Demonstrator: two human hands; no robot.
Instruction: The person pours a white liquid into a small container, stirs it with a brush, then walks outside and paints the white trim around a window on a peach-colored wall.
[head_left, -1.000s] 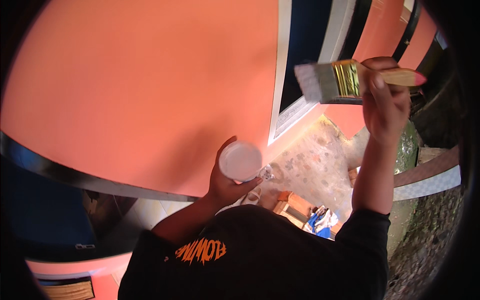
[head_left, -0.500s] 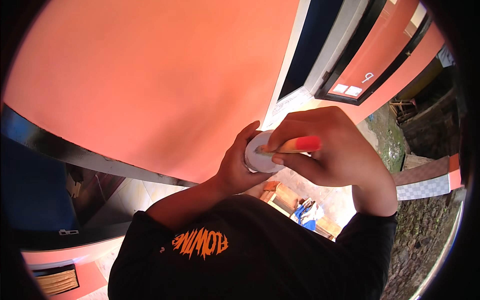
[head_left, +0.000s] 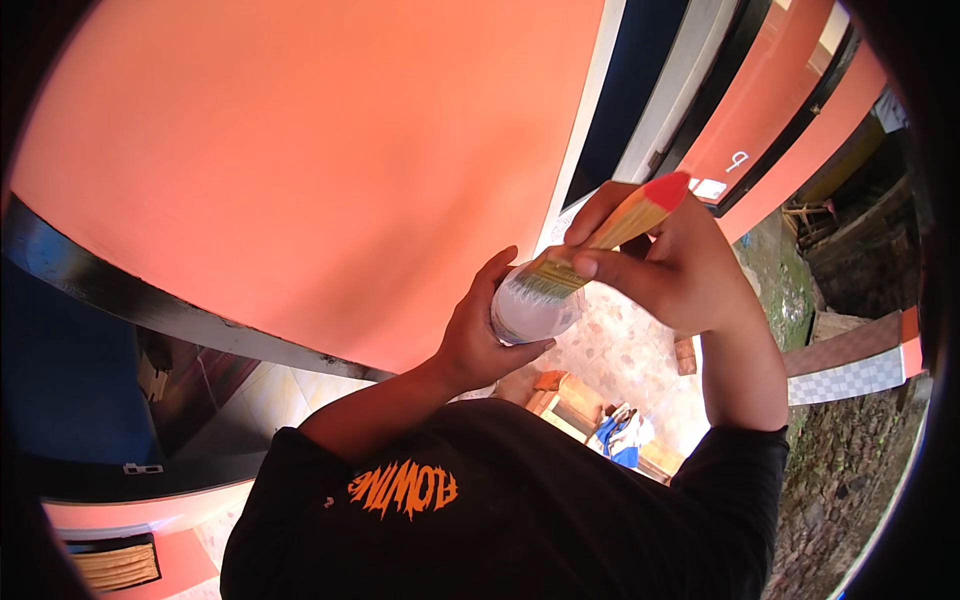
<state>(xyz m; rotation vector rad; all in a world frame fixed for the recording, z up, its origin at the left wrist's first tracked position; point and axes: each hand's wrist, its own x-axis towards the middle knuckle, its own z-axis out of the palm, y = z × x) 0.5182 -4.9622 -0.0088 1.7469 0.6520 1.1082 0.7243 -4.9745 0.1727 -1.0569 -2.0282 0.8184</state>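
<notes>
My left hand (head_left: 468,335) is wrapped around a whitish plastic cup (head_left: 530,322), thumb on the near side and fingers on the far side. Pale, milky contents show inside the cup. In my right hand (head_left: 690,275), a flat paintbrush (head_left: 632,222) with a pale wooden handle and a red end is pinched near its metal band. Its bristles point down and left, at the cup's mouth, while the handle slants up to the right. Whether the bristle tips touch the contents cannot be made out.
An orange-pink wall (head_left: 320,150) fills the upper left, with a dark grey band (head_left: 240,320) along its lower edge. A dark-framed door (head_left: 760,100) stands at upper right. Below my hands is a wooden bench (head_left: 570,400) with blue and white cloth (head_left: 620,435). A rough stone surface (head_left: 845,480) lies right.
My right hand has lifted the paintbrush up from deeper in the cup and turned it more upright, so its bristles now show. The left hand keeps the cup in nearly the same place.
</notes>
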